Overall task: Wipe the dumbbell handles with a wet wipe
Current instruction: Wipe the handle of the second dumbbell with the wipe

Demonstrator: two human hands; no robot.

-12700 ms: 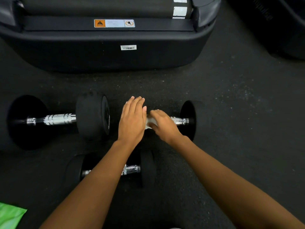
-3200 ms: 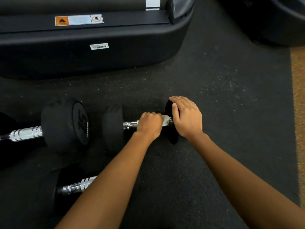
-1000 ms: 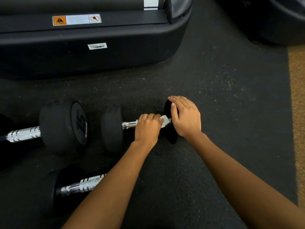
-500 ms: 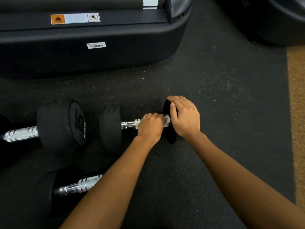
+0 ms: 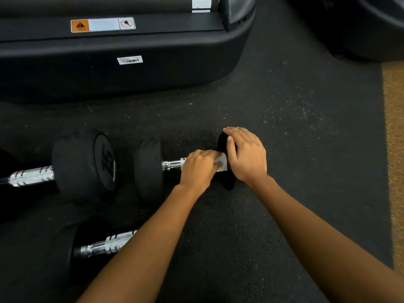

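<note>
A small black dumbbell lies across the rubber floor in the middle, with its left head (image 5: 148, 169) and a short stretch of chrome handle (image 5: 172, 164) showing. My left hand (image 5: 200, 169) is wrapped over the handle with a white wet wipe (image 5: 222, 162) pressed under its fingers. My right hand (image 5: 247, 156) rests on top of the right head (image 5: 227, 182), holding it still. A bigger dumbbell marked 15 (image 5: 84, 165) lies to the left, its handle (image 5: 31, 176) bare. A third dumbbell's handle (image 5: 109, 243) shows below, partly behind my left forearm.
The black base of a treadmill (image 5: 131, 62) runs across the back, close behind the dumbbells. Another dark machine (image 5: 360, 25) fills the top right corner. The black mat ends at a brown carpet strip (image 5: 393, 149) on the right.
My left hand with the wipe has slid a little along the handle, back and forth near the right head. My right hand has stayed on that head.
</note>
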